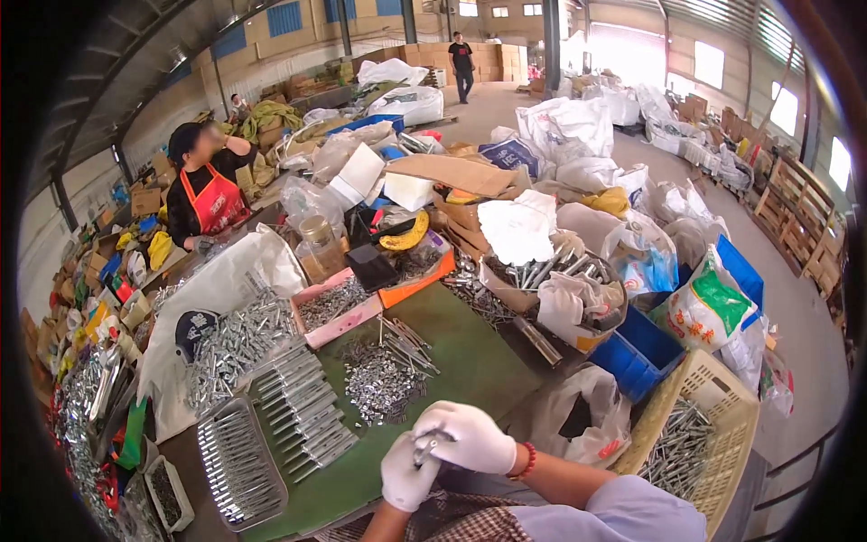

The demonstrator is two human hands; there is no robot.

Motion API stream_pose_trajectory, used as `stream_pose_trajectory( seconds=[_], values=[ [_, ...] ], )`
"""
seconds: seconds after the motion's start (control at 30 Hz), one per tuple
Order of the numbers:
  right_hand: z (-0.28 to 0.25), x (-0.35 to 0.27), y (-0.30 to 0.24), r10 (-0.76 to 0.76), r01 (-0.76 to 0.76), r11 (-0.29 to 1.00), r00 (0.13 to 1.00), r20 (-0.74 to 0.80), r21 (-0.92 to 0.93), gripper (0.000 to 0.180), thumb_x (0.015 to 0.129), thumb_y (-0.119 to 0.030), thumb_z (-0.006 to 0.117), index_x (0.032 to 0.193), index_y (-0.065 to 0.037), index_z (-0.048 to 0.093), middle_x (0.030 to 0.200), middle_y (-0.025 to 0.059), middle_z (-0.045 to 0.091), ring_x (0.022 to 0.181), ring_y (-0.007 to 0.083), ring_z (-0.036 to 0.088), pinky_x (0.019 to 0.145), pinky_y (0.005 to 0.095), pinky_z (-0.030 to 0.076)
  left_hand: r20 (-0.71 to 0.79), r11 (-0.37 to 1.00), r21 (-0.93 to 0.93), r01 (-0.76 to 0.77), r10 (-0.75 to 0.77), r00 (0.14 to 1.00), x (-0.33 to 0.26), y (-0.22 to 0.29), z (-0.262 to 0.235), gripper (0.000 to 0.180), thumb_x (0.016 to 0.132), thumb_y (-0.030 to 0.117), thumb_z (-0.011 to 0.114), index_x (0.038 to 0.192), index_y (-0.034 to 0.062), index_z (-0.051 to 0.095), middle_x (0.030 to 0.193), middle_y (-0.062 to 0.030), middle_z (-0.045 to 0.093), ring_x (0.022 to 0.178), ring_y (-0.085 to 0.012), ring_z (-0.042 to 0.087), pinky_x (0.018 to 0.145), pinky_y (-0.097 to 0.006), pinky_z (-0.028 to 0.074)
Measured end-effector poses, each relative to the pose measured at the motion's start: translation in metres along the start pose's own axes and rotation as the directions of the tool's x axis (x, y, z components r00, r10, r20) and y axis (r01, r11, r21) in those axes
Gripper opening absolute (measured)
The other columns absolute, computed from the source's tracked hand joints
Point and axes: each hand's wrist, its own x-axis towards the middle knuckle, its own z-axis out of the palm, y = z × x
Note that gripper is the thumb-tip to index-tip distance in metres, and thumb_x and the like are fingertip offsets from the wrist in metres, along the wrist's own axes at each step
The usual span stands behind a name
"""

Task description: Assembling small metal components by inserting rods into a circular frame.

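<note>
Both my hands, in white gloves, are closed together over the near edge of the green work mat [479,348]. My left hand [407,477] pinches a small silvery metal part [424,448] from below. The fingers of my right hand [468,437] bend over that same part, and its exact kind is mostly hidden. Just beyond them lies a pile of small metal pieces [377,384], with several thin rods [408,348] beside it. To the left, metal anchor bolts [307,406] lie in a neat row, next to a clear tray [242,462] filled with similar bolts.
A heap of bolts [244,348] lies on white sheeting at the left. Cardboard trays [336,309] and a bag of metal rods [578,294] stand beyond the mat. On my right are a blue bin [635,352] and a cream crate [713,384]. A person in a red apron [215,197] stands across the table.
</note>
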Motion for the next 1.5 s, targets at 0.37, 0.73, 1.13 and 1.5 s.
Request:
stream_pose_trajectory(
  seconds=[0.37, 0.73, 1.13, 1.5],
  values=[
    [-0.049, 0.026, 0.015, 0.204, -0.124, 0.958, 0.929, -0.309, 0.260, 0.053, 0.084, 0.009, 0.054, 0.135, 0.005, 0.041, 0.093, 0.0082, 0.063, 0.072, 0.0102, 0.060, 0.066, 0.0237, 0.050, -0.087, 0.954, -0.297, 0.048, -0.078, 0.993, 0.017, -0.002, 0.028, 0.029, 0.100, 0.022, 0.047, 0.120, 0.0008, 0.051, 0.092, -0.0102, 0.057, 0.082, -0.0195, 0.057, 0.079, -0.031, 0.047],
    [-0.038, 0.067, -0.032, 0.208, -0.117, 0.960, 0.903, -0.375, 0.253, 0.088, 0.077, 0.012, 0.046, 0.152, -0.003, 0.003, 0.078, 0.0115, 0.063, 0.064, 0.0143, 0.061, 0.061, 0.0255, 0.054, -0.082, 0.935, -0.353, -0.037, 0.009, 0.997, 0.019, -0.013, 0.030, 0.026, 0.101, 0.022, 0.049, 0.116, 0.0011, 0.048, 0.097, -0.0067, 0.055, 0.087, -0.0146, 0.054, 0.082, -0.028, 0.045],
    [-0.030, 0.056, -0.034, 0.080, -0.048, 0.992, 0.953, -0.292, 0.113, 0.094, 0.075, 0.014, 0.048, 0.151, -0.005, -0.003, 0.078, 0.0121, 0.064, 0.066, 0.0159, 0.062, 0.062, 0.0274, 0.055, -0.079, 0.914, -0.406, -0.025, -0.009, 0.997, 0.011, -0.011, 0.030, 0.025, 0.101, 0.021, 0.048, 0.117, 0.0008, 0.048, 0.097, -0.0066, 0.055, 0.088, -0.0144, 0.054, 0.083, -0.029, 0.045],
    [-0.025, 0.056, -0.024, -0.167, 0.153, 0.978, 0.981, -0.096, -0.138, 0.086, 0.073, 0.009, 0.062, 0.144, 0.015, 0.014, 0.073, 0.0089, 0.066, 0.065, 0.0178, 0.066, 0.066, 0.0280, 0.053, -0.144, 0.936, -0.349, -0.050, -0.001, 0.990, 0.008, 0.010, 0.016, 0.017, 0.098, 0.011, 0.048, 0.112, 0.0017, 0.053, 0.095, -0.0093, 0.055, 0.085, -0.0199, 0.055, 0.080, -0.031, 0.046]
  ],
)
